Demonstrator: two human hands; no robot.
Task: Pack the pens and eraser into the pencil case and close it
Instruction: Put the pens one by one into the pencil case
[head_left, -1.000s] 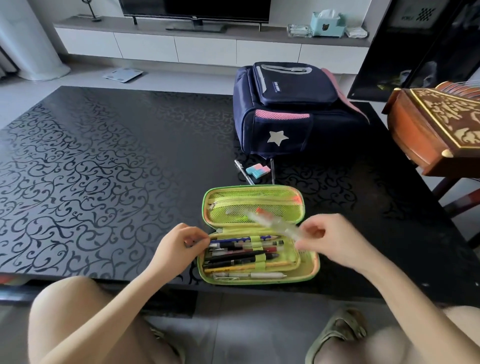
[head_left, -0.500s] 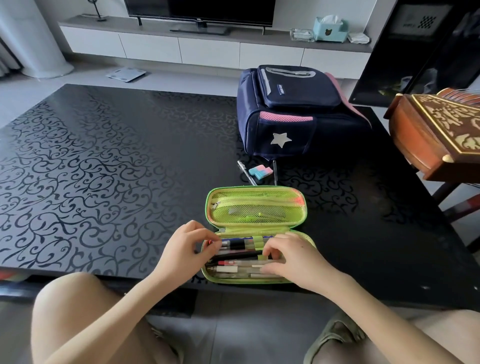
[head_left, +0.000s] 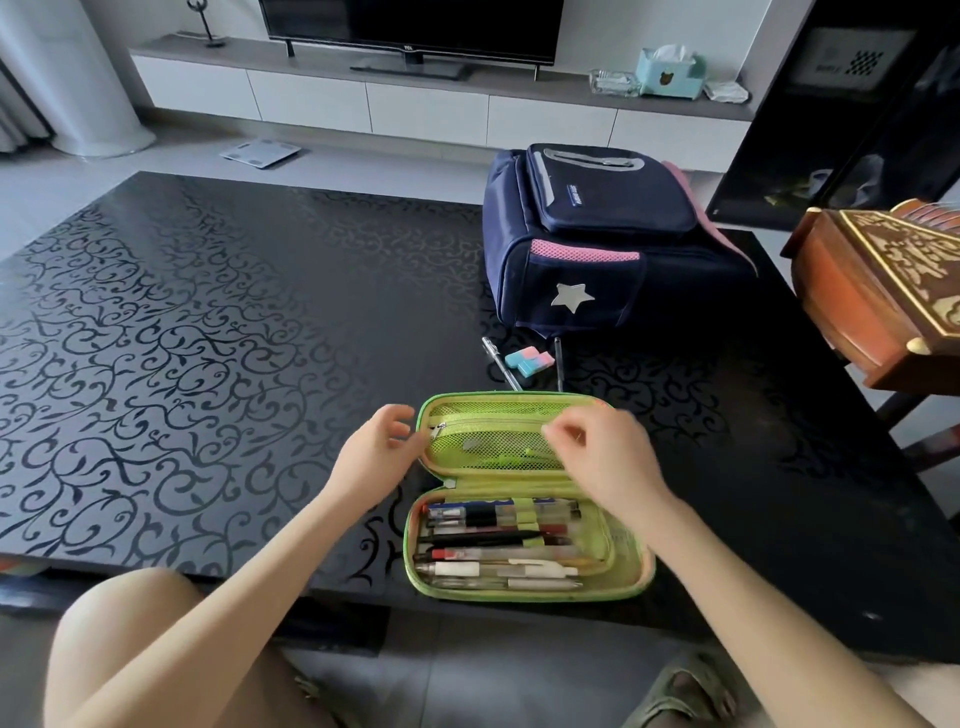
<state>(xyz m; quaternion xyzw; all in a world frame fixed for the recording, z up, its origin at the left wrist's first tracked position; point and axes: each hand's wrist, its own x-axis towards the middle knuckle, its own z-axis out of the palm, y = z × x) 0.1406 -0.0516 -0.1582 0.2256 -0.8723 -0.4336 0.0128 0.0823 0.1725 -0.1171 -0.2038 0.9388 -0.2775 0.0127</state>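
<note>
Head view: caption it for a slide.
Left hand and right hand at the open pencil case; eraser and pens lie beyond.

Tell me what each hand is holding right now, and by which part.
Left hand holds nothing, loose beside the pencil case lid. Right hand curls its fingers over the mesh pocket, blurred; whether they pinch anything cannot be told.

One pencil case (head_left: 636, 577), one eraser (head_left: 527, 362), one backpack (head_left: 597, 234). Two pens lie loose on the counter (head_left: 208, 364): a clear pen (head_left: 500, 362) and a dark pen (head_left: 559, 364). The packed pens (head_left: 498, 540) overlap; no sure count.
</note>
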